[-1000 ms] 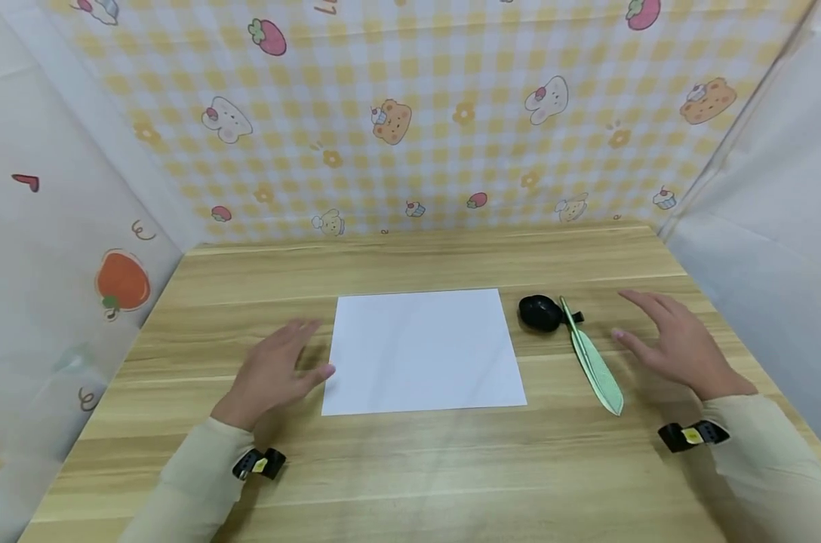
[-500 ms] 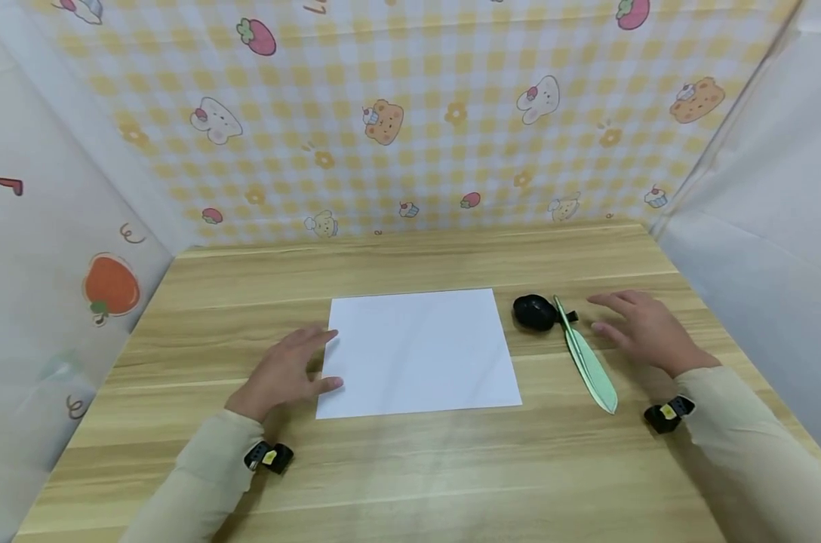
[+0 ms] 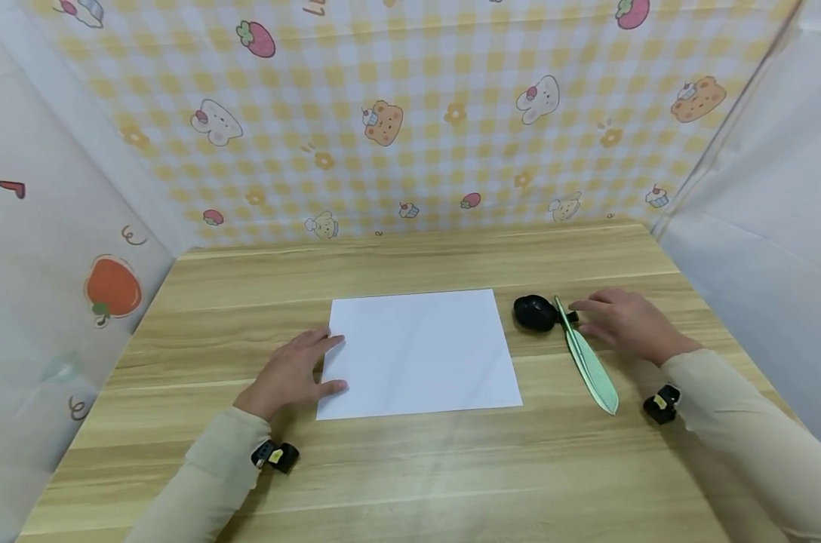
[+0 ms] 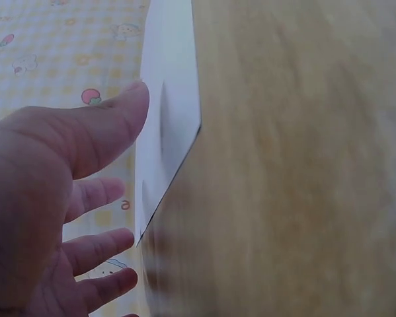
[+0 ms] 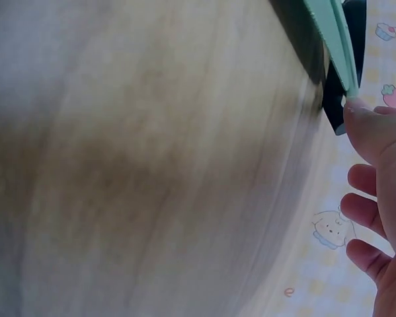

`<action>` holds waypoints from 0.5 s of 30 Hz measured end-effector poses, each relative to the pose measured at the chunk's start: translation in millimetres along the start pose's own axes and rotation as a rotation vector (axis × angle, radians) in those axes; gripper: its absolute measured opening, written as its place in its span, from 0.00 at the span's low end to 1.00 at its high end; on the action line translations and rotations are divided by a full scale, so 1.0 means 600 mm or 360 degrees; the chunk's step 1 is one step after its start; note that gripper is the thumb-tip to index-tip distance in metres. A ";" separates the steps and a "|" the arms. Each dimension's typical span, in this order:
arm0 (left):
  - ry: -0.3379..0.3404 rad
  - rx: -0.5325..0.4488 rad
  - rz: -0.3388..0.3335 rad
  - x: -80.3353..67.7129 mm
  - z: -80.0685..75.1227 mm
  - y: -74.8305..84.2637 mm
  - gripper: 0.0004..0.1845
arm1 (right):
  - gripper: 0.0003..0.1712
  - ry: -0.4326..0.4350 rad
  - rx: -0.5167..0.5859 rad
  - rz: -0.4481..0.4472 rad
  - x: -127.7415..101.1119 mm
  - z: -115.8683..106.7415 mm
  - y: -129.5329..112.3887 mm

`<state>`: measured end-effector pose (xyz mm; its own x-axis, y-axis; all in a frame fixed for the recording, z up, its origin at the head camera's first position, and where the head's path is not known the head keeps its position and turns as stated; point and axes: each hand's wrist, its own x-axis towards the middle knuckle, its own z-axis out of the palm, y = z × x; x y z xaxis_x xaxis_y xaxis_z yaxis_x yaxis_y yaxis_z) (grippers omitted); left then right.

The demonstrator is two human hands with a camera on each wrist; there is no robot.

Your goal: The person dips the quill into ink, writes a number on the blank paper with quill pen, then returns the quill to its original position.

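A white sheet of paper (image 3: 420, 351) lies flat in the middle of the wooden table (image 3: 410, 467). My left hand (image 3: 295, 371) rests at its left edge, fingers straight, with the fingertips and thumb on the paper's margin. In the left wrist view the thumb (image 4: 112, 125) reaches over the paper (image 4: 171, 112). To the right of the sheet a black ink pot (image 3: 536, 312) sits beside a pale green feather pen (image 3: 588, 363). My right hand (image 3: 617, 320) is relaxed, its fingertips at the pen's upper end. The right wrist view shows the thumb (image 5: 373, 132) touching the green feather (image 5: 335, 39).
A yellow checked cloth with cartoon prints (image 3: 410, 113) closes off the back of the table. White sheets form the left wall (image 3: 50, 249) and right wall (image 3: 770, 226). Bare wood (image 3: 410, 256) lies behind and in front of the paper.
My left hand slid right onto the paper's left edge. My right hand moved left and forward until its fingertips reached the pen's upper end. Paper, pot and pen stayed put.
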<state>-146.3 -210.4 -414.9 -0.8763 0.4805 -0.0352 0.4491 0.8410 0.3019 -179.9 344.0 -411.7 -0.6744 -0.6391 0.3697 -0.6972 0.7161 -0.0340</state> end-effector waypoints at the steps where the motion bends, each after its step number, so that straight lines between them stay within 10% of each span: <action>1: -0.0007 -0.0002 0.0001 0.001 0.000 0.000 0.41 | 0.24 0.0002 -0.0002 -0.0013 0.001 0.001 0.001; 15: -0.0135 0.0021 -0.0052 0.005 -0.003 0.004 0.41 | 0.21 0.0001 -0.0036 -0.0213 0.016 0.003 0.001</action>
<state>-148.4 -207.3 -412.7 -0.8729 0.4714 -0.1255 0.4230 0.8596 0.2866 -187.2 338.0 -409.8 -0.5755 -0.7293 0.3700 -0.7753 0.6305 0.0369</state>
